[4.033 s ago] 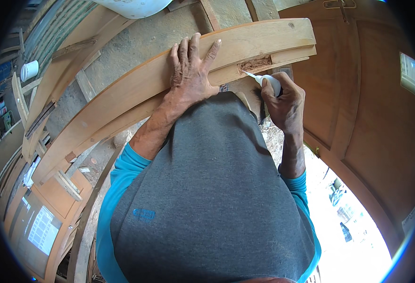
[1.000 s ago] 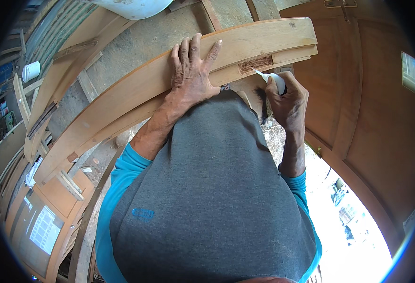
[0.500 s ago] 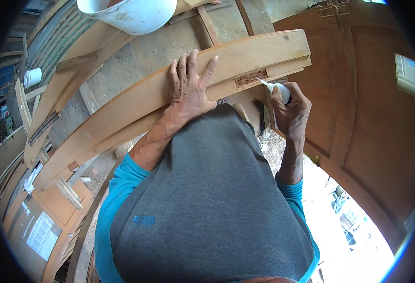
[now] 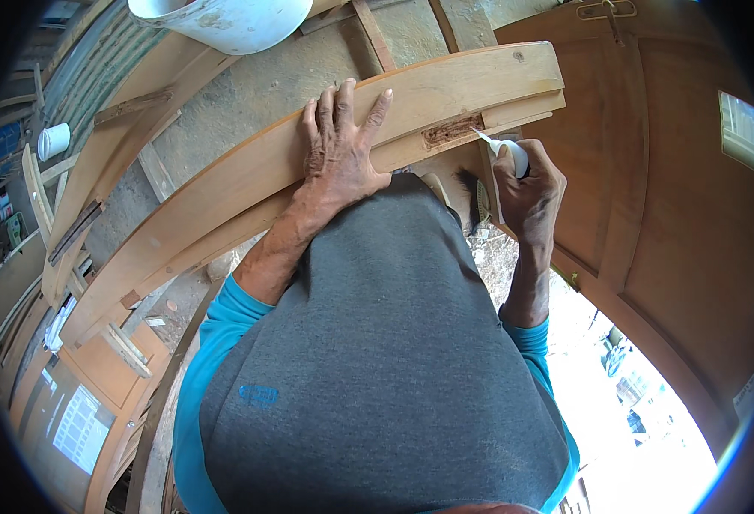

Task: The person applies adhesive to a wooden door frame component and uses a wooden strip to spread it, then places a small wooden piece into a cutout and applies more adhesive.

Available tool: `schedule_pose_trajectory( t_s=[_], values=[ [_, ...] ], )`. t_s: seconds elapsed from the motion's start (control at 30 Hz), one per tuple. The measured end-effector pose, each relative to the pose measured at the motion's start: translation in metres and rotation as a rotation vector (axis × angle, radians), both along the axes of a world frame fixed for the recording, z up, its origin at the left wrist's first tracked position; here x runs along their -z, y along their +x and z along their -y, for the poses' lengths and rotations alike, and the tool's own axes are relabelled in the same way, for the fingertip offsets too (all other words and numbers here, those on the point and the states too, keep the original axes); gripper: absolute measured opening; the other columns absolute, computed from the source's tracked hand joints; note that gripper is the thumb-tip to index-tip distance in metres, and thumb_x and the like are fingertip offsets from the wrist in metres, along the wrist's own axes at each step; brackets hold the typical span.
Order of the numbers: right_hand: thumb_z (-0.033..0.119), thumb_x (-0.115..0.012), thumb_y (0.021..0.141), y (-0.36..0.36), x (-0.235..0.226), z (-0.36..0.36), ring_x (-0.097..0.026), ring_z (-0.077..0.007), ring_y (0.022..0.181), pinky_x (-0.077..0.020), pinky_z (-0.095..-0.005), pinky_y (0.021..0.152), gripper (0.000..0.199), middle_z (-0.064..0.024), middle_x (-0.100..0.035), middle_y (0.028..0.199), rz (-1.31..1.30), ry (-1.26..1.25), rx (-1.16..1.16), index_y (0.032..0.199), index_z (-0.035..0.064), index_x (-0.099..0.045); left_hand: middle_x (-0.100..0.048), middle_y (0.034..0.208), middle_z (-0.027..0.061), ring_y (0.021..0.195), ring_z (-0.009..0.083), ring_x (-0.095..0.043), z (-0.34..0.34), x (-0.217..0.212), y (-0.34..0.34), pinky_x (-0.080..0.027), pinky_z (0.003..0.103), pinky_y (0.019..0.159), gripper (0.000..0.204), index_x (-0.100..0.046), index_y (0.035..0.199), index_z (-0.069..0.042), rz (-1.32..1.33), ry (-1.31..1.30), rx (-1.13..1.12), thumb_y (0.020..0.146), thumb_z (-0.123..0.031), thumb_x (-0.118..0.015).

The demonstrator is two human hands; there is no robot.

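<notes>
A long wooden board (image 4: 445, 90) crosses in front of me, its near edge stepped. Toward its right end, a rough brown recess (image 4: 452, 131) is cut into the lower step. My left hand (image 4: 341, 154) lies flat on the board with its fingers spread, left of the recess. In my right hand (image 4: 527, 188) is a white squeeze bottle (image 4: 514, 157), gripped in closed fingers. The bottle's thin nozzle points left, with its tip at the recess's right end. Whether anything flows from the tip is too small to tell.
A white bucket (image 4: 248, 32) stands beyond the board at upper left, with a small white tub (image 4: 53, 141) farther left. Large brown wooden panels (image 4: 685, 197) lean at the right. Other timber pieces (image 4: 77, 197) lie at the left. A dark-bristled brush (image 4: 473, 199) sits below the recess.
The bottle's tip has shifted slightly right relative to the recess, from over its cavity to its right end. My left hand keeps its place on the board. The whole view has shifted a little.
</notes>
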State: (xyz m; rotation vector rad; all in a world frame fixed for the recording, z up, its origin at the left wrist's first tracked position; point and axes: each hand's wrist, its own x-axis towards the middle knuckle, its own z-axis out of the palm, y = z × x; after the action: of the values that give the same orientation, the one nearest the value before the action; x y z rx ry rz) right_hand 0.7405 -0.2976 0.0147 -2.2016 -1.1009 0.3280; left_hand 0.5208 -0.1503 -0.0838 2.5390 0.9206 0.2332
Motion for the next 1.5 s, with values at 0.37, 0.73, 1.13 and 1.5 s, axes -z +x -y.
schedule_pose_trajectory(
  t_s=[0.37, 0.73, 1.13, 1.5],
  values=[
    [0.011, -0.078, 0.093, -0.018, 0.000, -0.005, -0.070, -0.0248, 0.065, -0.0555, -0.0362, 0.064, 0.013, -0.0167, -0.069, 0.077, -0.050, -0.001, -0.089, 0.094, 0.0010, -0.069, -0.029, 0.165, 0.0290, 0.153, 0.0502, -0.026, 0.000, 0.000, 0.000, -0.017, 0.069, 0.125, 0.124, -0.039, 0.169, -0.026, 0.019, 0.000, -0.006, 0.057, -0.034, -0.091],
    [0.011, -0.077, 0.094, -0.003, 0.005, 0.001, -0.070, -0.0247, 0.065, -0.0557, -0.0358, 0.064, 0.013, -0.0159, -0.069, 0.077, 0.010, 0.001, -0.029, 0.094, 0.0010, -0.069, -0.028, 0.165, 0.0288, 0.153, 0.0499, -0.025, 0.000, 0.002, 0.000, -0.017, 0.070, 0.125, 0.123, -0.040, 0.169, -0.026, -0.012, 0.011, 0.001, 0.057, -0.036, -0.091],
    [0.012, -0.079, 0.092, -0.026, -0.004, 0.002, -0.072, -0.0173, 0.066, -0.0570, -0.0333, 0.063, 0.014, -0.0139, -0.073, 0.075, -0.098, -0.067, -0.087, 0.095, 0.0006, -0.072, -0.030, 0.164, 0.0290, 0.152, 0.0503, -0.026, 0.000, 0.000, 0.000, -0.018, 0.069, 0.125, 0.125, -0.040, 0.169, -0.026, 0.002, 0.024, 0.001, 0.056, -0.037, -0.093],
    [0.013, -0.079, 0.092, -0.026, -0.002, 0.002, -0.073, -0.0255, 0.066, -0.0566, -0.0362, 0.063, 0.015, -0.0171, -0.072, 0.077, -0.062, -0.064, -0.082, 0.092, 0.0014, -0.069, -0.030, 0.162, 0.0287, 0.150, 0.0505, -0.029, 0.000, 0.001, -0.001, -0.019, 0.068, 0.125, 0.125, -0.039, 0.168, -0.027, -0.009, 0.043, 0.005, 0.057, -0.044, -0.094]
  ],
)
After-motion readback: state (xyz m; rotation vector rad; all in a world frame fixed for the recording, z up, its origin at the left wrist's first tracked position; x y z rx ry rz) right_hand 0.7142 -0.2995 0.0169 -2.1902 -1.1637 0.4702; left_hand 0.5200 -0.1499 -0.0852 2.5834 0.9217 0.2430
